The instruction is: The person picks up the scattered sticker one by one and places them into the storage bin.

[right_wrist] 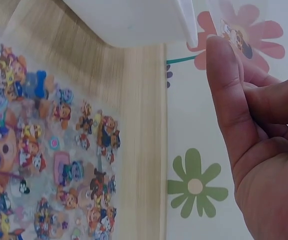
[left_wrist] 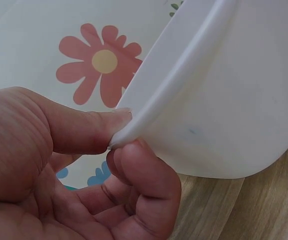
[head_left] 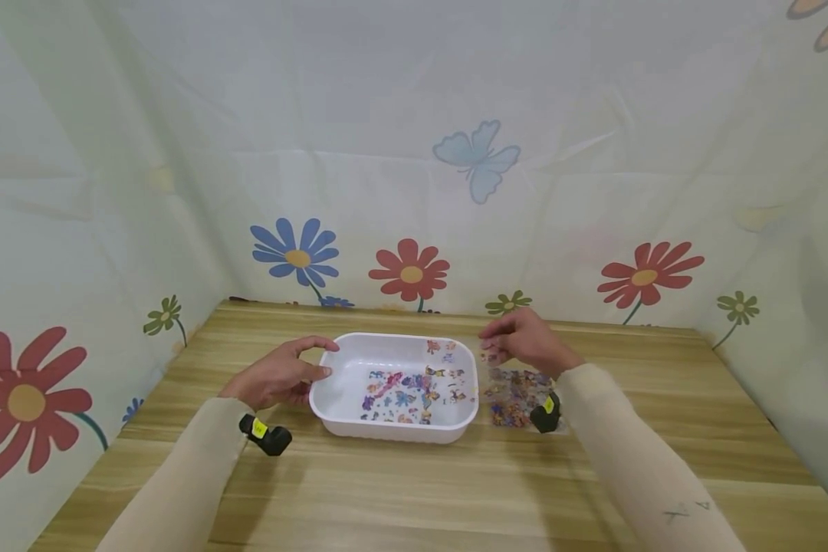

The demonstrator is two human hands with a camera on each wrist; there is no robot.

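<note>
A white plastic tub [head_left: 393, 434] stands on the wooden table, with a clear sheet of colourful cartoon stickers [head_left: 402, 399] lying on its floor. My left hand [head_left: 279, 372] pinches the tub's left rim between thumb and curled fingers; the left wrist view shows this rim [left_wrist: 176, 75] close up. Over the tub's right side hangs another see-through sticker sheet [head_left: 448, 376], its edge pinched by my right hand [head_left: 524, 339]. The right wrist view catches only a corner of that sheet [right_wrist: 234, 35] beyond the fingertips. Below this hand lie more sticker sheets [head_left: 514, 391], packed with cartoon dogs.
The wooden table [head_left: 386, 498] reaches back to a pale curtain [head_left: 359, 153] printed with flowers and a butterfly. Similar curtain hangs at both sides. A small black camera [head_left: 265, 437] sits on the left wrist, another [head_left: 547, 414] on the right.
</note>
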